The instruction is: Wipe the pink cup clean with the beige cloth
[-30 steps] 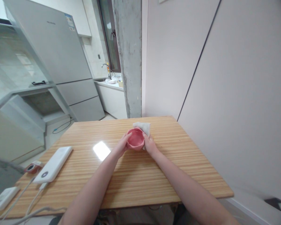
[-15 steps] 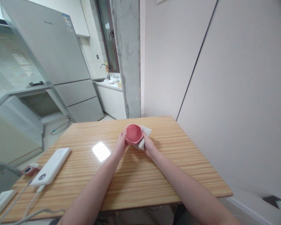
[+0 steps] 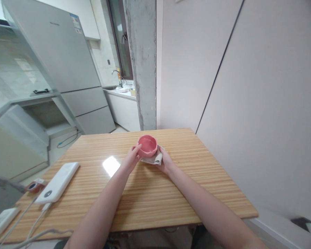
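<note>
A pink bowl with a wavy rim is held up over the wooden table, its opening tilted toward me. My left hand grips the bowl's left side, thumb over the rim. A pale cloth is folded against the underside and right side of the bowl. On the right, my right hand is closed on this cloth and presses it to the bowl; some of its fingers are hidden beneath.
At the table's left lie a white power bank with a cable, a small red device and a white power strip. A concrete pillar rises behind the table. A pale wall panel stands to the right.
The bowl has tilted a little, showing more of its near outer wall. The cloth and right hand have shifted under it and down. My left hand keeps hold of the rim.
</note>
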`<state>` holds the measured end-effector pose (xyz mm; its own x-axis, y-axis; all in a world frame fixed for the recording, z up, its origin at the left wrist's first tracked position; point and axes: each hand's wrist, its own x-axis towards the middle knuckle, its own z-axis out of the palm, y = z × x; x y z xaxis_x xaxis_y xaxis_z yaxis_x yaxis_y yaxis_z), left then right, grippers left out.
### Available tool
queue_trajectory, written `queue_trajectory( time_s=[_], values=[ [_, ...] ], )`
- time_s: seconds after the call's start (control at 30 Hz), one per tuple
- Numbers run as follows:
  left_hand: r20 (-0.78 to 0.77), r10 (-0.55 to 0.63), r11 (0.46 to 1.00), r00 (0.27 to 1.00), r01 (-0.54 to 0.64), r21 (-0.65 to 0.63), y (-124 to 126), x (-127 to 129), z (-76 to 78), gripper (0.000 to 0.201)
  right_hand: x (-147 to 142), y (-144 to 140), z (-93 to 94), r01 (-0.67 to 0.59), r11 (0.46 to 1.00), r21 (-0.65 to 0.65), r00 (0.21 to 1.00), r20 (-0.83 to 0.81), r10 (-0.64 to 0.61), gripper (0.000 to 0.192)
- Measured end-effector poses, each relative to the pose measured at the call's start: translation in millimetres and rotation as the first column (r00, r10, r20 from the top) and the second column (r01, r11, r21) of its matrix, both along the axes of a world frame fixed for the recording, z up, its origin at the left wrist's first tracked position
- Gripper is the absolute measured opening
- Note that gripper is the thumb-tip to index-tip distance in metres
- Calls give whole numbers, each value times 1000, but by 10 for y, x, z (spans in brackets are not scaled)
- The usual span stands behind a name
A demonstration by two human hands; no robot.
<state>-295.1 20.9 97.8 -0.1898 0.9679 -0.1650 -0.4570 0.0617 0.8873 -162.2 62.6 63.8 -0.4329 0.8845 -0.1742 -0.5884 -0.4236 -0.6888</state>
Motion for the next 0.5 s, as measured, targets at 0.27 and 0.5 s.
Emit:
queue_trajectory(
  time_s=[0.27,0.5],
  values=[
    [-105,-158,985,982,149,-92,-36,23,-80,49,61,82,-44,21,997,-80,1000,-8,-21,28],
    [-126,-21,999,992,15,-50,4,6,-106,54,17,79,-34,59,984,-170,997,-42,-67,24]
  ],
)
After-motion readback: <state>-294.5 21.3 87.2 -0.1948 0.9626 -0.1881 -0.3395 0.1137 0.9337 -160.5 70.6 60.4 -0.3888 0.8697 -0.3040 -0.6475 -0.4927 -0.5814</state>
